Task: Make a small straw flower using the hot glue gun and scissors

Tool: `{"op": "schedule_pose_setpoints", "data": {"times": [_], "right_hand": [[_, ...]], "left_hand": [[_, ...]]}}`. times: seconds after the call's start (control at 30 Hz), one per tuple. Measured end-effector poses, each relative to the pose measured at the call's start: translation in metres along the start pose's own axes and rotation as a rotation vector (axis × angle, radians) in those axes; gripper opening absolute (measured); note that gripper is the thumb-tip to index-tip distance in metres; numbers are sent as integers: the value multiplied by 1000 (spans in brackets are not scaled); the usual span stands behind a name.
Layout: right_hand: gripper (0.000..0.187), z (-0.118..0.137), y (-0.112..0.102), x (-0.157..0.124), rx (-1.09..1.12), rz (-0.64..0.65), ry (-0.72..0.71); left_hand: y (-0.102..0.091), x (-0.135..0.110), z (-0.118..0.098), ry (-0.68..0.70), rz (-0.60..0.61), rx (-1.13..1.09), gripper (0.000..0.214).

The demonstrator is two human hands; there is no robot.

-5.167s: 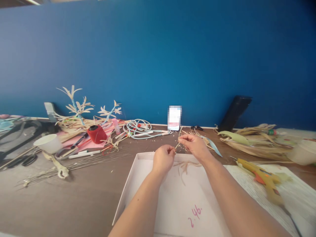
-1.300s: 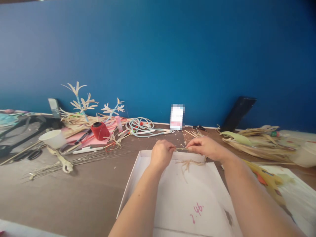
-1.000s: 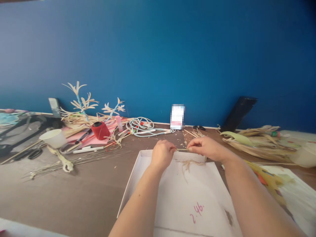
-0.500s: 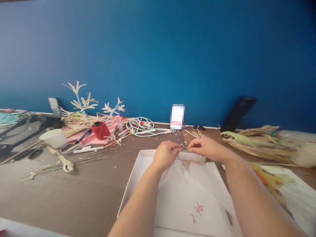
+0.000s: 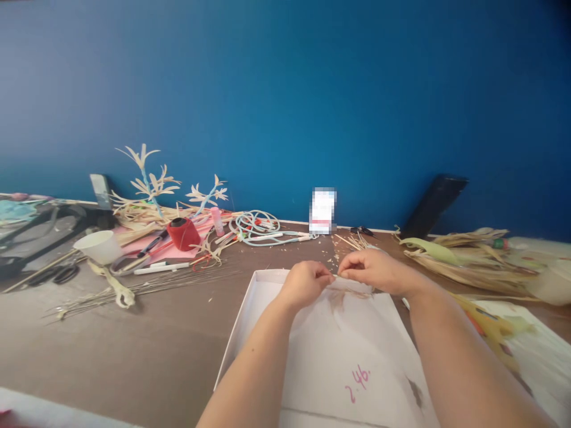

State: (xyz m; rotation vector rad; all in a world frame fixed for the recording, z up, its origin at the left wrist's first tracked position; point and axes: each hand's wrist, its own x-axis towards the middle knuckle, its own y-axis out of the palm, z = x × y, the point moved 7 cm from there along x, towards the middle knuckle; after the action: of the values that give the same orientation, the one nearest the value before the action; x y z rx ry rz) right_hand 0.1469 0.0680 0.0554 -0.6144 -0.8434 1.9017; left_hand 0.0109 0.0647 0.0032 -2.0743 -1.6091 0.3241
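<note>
Both my hands meet above the far end of a shallow white box lid [image 5: 250, 315]. My left hand [image 5: 306, 284] and my right hand [image 5: 372, 270] are each closed in a pinch, fingertips almost touching, on a thin pale straw strip [image 5: 335, 276] between them. A small tuft of straw scraps [image 5: 336, 295] lies in the lid just below my hands. Pink writing [image 5: 355, 382] marks the lid's floor nearer to me.
Left on the brown table lie a white cup [image 5: 99, 245], a red thread spool [image 5: 182, 233], straw flowers [image 5: 149, 185], wires [image 5: 147, 286], scissors [image 5: 56, 274] and coiled cable [image 5: 256, 229]. Right are dried husks [image 5: 464, 255] and a yellow glue gun [image 5: 488, 327].
My hands have drawn closer, so the strip's visible span between them has shrunk to a short bit. The view has shifted slightly.
</note>
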Motion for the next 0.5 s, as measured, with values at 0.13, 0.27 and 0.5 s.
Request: {"op": "schedule_pose_setpoints", "data": {"times": [0.13,0.27,0.5], "right_hand": [[18,3,0,0,18,-4,-12],[21,0,-3,0,69,-50,32],[41,-21,-7,8,375,-311,146]], "left_hand": [[3,0,4,-47,42,-58,21],[2,0,7,-119,37,-125,20],[-8,4,14,-212,-105,-363,21]]}}
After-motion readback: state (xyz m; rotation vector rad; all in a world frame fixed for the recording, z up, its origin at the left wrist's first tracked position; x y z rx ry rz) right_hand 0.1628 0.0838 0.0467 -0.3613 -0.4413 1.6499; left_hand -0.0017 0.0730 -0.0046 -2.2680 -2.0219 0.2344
